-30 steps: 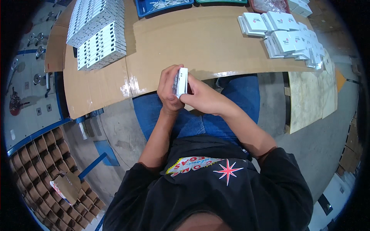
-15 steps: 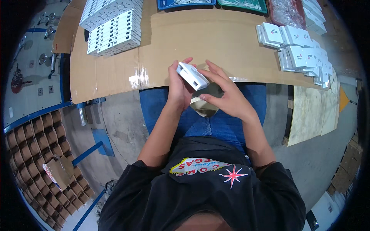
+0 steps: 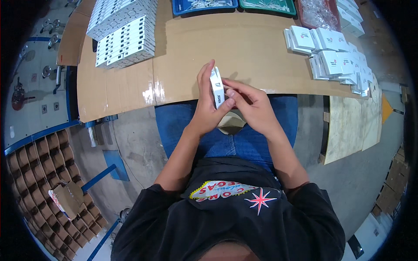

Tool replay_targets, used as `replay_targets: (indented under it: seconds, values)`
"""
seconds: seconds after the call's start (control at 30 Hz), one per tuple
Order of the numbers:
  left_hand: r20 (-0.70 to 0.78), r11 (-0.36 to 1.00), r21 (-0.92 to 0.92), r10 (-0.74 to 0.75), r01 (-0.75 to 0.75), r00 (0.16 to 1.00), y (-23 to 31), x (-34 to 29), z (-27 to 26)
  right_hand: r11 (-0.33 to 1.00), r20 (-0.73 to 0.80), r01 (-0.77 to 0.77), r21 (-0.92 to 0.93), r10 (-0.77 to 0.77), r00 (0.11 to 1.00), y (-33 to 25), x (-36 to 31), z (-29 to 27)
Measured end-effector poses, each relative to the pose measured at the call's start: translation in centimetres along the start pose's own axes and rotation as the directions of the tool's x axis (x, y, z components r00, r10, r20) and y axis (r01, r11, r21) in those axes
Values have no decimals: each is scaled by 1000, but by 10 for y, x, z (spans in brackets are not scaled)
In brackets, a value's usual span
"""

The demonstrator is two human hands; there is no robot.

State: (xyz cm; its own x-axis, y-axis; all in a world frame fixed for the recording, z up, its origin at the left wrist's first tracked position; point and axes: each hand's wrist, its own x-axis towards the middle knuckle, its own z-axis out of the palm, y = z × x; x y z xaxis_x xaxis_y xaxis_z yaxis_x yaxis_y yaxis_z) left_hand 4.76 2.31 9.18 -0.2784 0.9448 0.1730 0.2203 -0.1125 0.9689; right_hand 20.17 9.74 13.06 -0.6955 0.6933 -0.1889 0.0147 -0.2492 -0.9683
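A small white cardboard box (image 3: 217,89) with dark print is held on edge above the table's near edge. My left hand (image 3: 203,104) grips it, long fingers along its left side and thumb at its lower end. From the right, my right hand (image 3: 254,108) closes in on the same box, its fingers bent against the right side and its thumb near the lower end. The right fingertips are partly hidden behind the box and thumb. A beige cloth-like item (image 3: 231,123) lies in the lap below my hands.
Stacked white boxes (image 3: 126,43) stand at the table's back left. Several flat white boxes (image 3: 333,63) lie in piles at the right. Along the back are a blue tray (image 3: 204,8), a green tray (image 3: 265,11) and a red tray (image 3: 300,17) of clear plastic pieces. Brown cardboard (image 3: 187,56) covers the table.
The white box has turned from a slant to nearly upright, showing its narrow printed side. My right hand has moved from beside the box to touching it, its fingers drawn together.
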Motion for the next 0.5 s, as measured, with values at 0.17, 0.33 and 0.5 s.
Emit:
replay_targets:
  seconds: [0.17,0.33,0.5]
  values:
    - [14,1000,20,-7,6,1000,12,1,4,999,-11,-25,34,25,1000,-4,-1,-2]
    - [90,999,37,-4,0,996,3,2,1,998,-83,34,-44,-38,996,-1,-1,-2]
    - [61,970,145,188,-195,980,4,0,9,1000,-101,0,-3,0,995,-10,-4,-2]
